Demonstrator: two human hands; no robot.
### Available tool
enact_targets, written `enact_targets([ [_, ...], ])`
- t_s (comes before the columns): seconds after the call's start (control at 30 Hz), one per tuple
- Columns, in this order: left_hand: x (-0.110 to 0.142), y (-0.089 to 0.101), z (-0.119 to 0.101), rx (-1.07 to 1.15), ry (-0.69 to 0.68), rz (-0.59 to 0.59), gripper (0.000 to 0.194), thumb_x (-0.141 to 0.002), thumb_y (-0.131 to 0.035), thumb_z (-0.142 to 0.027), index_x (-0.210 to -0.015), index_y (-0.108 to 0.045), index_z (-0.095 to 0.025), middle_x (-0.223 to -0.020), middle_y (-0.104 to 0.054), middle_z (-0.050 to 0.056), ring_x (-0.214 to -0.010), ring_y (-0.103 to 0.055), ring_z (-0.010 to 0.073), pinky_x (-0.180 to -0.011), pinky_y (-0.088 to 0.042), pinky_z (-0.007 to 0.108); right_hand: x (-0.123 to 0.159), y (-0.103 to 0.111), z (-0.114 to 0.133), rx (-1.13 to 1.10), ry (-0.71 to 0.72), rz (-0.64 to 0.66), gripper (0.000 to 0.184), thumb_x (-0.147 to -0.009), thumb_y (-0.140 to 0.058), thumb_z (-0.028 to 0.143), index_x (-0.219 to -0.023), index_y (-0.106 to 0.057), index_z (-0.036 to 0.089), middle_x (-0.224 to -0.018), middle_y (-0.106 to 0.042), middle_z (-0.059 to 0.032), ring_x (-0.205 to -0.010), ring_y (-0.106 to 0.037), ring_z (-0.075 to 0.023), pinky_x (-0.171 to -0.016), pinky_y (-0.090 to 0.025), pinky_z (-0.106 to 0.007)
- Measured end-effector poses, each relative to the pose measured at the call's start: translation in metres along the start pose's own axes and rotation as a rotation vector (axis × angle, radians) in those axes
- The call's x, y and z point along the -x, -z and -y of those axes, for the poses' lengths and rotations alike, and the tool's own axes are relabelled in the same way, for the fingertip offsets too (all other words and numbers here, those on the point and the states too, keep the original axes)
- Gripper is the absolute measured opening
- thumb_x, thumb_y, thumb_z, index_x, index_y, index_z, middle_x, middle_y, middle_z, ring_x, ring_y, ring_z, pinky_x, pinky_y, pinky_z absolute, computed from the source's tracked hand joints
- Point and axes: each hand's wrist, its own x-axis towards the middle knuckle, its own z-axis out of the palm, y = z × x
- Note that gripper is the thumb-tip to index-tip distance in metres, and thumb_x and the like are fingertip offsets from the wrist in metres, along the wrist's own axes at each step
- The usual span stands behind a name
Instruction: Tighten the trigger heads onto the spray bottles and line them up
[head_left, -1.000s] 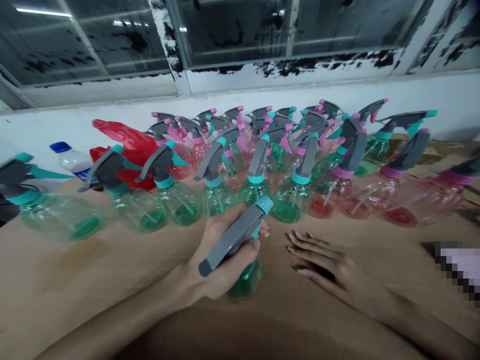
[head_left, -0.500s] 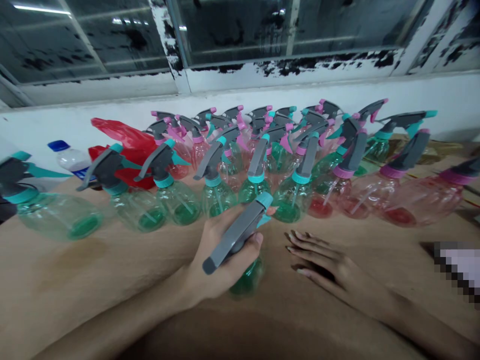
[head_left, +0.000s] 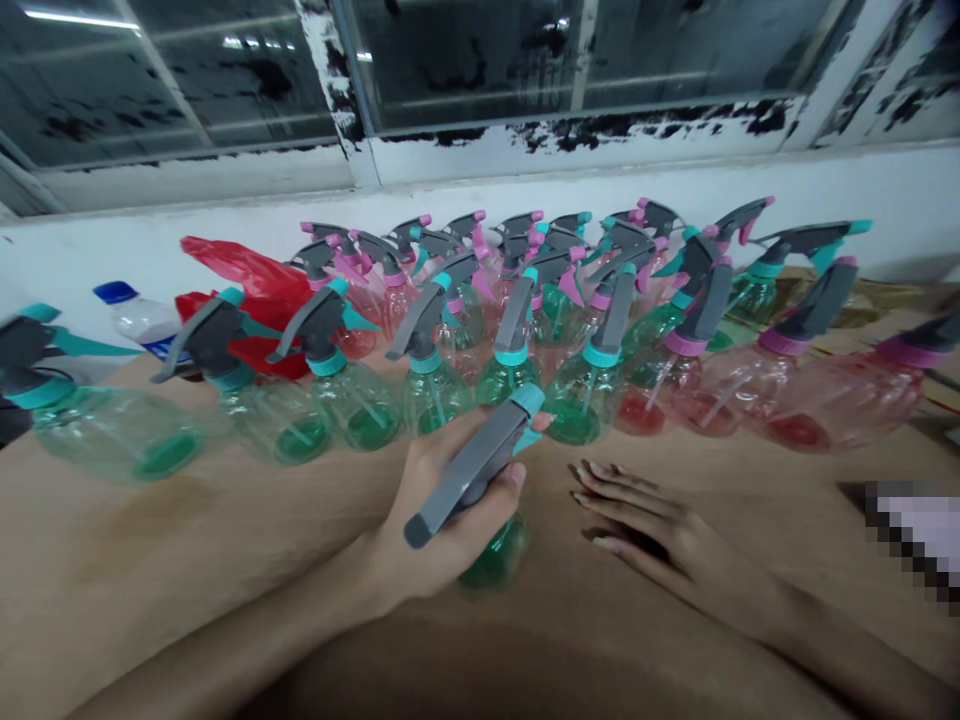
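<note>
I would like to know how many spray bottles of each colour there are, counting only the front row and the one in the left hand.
Green bottles in the front row: 6
Pink bottles in the front row: 3
Held green bottle in the left hand: 1
Total: 10

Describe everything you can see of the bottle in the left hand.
The bottle is see-through green, plastic by its look, with a gray spray head, a teal nozzle and a teal trigger. The left hand has it in its grip below the spray head, hiding the neck. The nozzle points away and to the right. It is nearer the person than the other bottles; whether its base touches the table is unclear.
</note>
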Motion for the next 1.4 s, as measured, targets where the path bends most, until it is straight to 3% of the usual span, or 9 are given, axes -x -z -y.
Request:
enact_targets([
  [0.37, 0.0015, 0.0019, -0.0024, 0.027, 0.055, 0.006, 0.031, -0.082, -0.05, -0.027, -0.111, -0.06, -0.027, -0.078, -0.066, 0.001, -0.067, -0.063, 0.0179, -0.063, -0.051, 0.029, -0.0013, 0.0026, 0.0031, -0.068, -0.008, -0.041, 0.042, -0.088, -0.05, 0.031, -0.13, -0.046, 0.029, -0.138, -0.045, -0.0001, -0.127, -0.039, -0.0218, -0.105, -0.036, -0.044],
  [1.17, -0.0001, 0.0011, -0.0037, 0.17, 0.03, 0.006, 0.033, -0.077, -0.051, -0.019, -0.108, -0.061, -0.024, -0.081, -0.063, 0.002, -0.073, -0.062, 0.0164, -0.066, -0.052, 0.026, -0.0021, 0.0033, 0.0037, -0.051, 0.002, -0.044, 0.04, -0.088, -0.049, 0.031, -0.128, -0.049, 0.027, -0.137, -0.046, -0.0009, -0.127, -0.039, -0.0208, -0.104, -0.037, -0.043],
  [1.4, -0.0025, 0.0036, -0.0049, 0.159, -0.023, 0.014, 0.03, -0.075, -0.049, -0.015, -0.1, -0.063, -0.024, -0.076, -0.058, 0.0, -0.066, -0.058, 0.0149, -0.064, -0.049, 0.026, -0.0022, 0.0043, 0.0041, -0.04, 0.02, -0.072, 0.039, -0.087, -0.05, 0.03, -0.126, -0.051, 0.025, -0.135, -0.048, -0.0024, -0.126, -0.041, -0.0209, -0.104, -0.038, -0.043],
])
